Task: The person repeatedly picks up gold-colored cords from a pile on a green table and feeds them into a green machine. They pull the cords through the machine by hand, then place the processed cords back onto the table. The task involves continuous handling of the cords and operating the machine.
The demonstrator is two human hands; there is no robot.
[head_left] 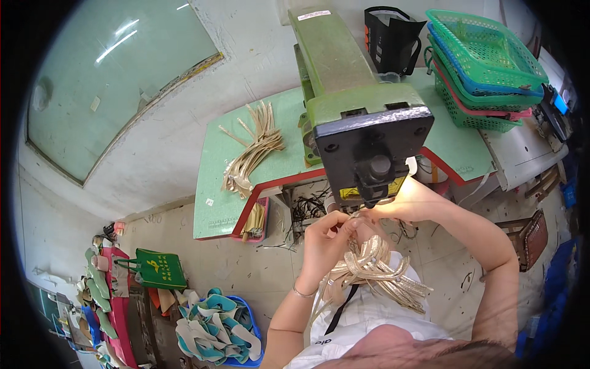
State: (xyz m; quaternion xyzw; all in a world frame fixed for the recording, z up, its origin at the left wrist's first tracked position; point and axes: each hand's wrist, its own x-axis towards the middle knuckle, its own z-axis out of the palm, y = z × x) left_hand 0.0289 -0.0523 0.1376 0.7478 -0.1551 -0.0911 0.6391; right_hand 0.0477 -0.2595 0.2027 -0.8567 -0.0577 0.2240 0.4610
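Note:
A green machine [335, 55] with a black head [372, 147] stands over the front edge of the table. Just below that head, my left hand [329, 240] is closed in a pinch, thumb against fingers; what lies between them is too small to make out. My right hand [402, 203] meets it from the other side, fingers bent together and partly hidden by the head. A lit spot shines on it. Across my lap, under both hands, lies a loose bunch of shiny gold straps [375, 273]. More gold straps [255, 150] are heaped on the table to the left.
The green tabletop [212, 184] has a red edge. Below it stands a pink basket [264, 224] with gold strips. Stacked plastic baskets [485, 61] and a black bag [393, 40] are at the back right. A blue tub [255, 320] of white-and-teal pieces sits lower left, near a green bag [160, 269].

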